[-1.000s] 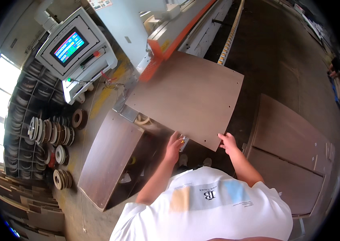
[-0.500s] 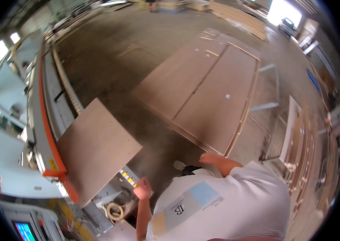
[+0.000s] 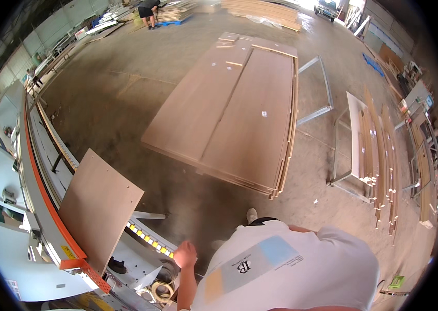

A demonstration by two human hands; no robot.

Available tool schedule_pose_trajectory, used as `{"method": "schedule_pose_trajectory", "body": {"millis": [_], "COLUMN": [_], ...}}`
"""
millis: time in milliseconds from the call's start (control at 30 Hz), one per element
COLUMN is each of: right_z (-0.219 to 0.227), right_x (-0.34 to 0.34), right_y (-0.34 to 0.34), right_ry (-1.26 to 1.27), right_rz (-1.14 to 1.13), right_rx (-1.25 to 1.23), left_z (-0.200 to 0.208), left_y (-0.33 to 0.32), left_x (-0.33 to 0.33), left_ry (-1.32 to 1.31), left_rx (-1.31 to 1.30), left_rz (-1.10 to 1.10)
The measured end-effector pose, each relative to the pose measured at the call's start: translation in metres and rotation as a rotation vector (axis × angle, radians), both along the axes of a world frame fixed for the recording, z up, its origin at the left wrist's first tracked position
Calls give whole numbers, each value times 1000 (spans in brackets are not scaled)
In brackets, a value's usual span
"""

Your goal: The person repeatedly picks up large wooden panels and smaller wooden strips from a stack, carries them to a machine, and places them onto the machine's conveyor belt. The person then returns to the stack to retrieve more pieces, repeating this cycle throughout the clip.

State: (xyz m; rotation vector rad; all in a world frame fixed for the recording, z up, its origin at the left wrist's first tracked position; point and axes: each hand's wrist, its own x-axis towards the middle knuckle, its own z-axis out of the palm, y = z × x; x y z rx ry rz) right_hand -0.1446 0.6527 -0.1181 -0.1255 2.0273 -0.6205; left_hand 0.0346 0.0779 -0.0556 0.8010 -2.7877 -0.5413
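Note:
My left hand (image 3: 185, 254) hangs at the near end of the yellow-and-white roller strip (image 3: 149, 238) along the machine's edge. Its fingers are loosely curled and nothing shows in them; contact with the strip cannot be made out. A brown wood panel (image 3: 99, 199) lies on the machine, one side under the orange-edged beam (image 3: 48, 199). Ahead of me is a low stack of large brown boards (image 3: 250, 119), with narrow strips and small labels on top. Of my right arm only a bit of forearm (image 3: 300, 228) shows beside the white shirt; the hand is hidden.
Rolls of tan edging tape (image 3: 162, 292) sit below the roller strip. To the right, long wood strips (image 3: 379, 160) rest on a metal rack, and a metal frame (image 3: 316, 93) stands by the boards. A person (image 3: 148, 11) bends over stacked boards far off.
My view has swung so that the panel and board stack sit further left. My right hand, earlier near the stack's corner, has dropped out of sight. My left hand stays beside the roller strip.

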Motion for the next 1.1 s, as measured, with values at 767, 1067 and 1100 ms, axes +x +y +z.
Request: {"method": "schedule_pose_trajectory", "body": {"millis": [767,1067,1100], "right_z": [-220,-125,-128], "right_x": [-174,-198,-204], "right_y": [39,15,8], "right_ry": [471,-86,-63], "right_rz": [371,-190,-245], "right_rx": [-56,-30,-31], "left_z": [-154,-71,-73], "left_y": [168,127,123], "left_x": [-91,-161,-161], "left_ry": [-508,-778,-849], "left_rx": [518,629,657], "left_rz": [-266,-352,-351]}}
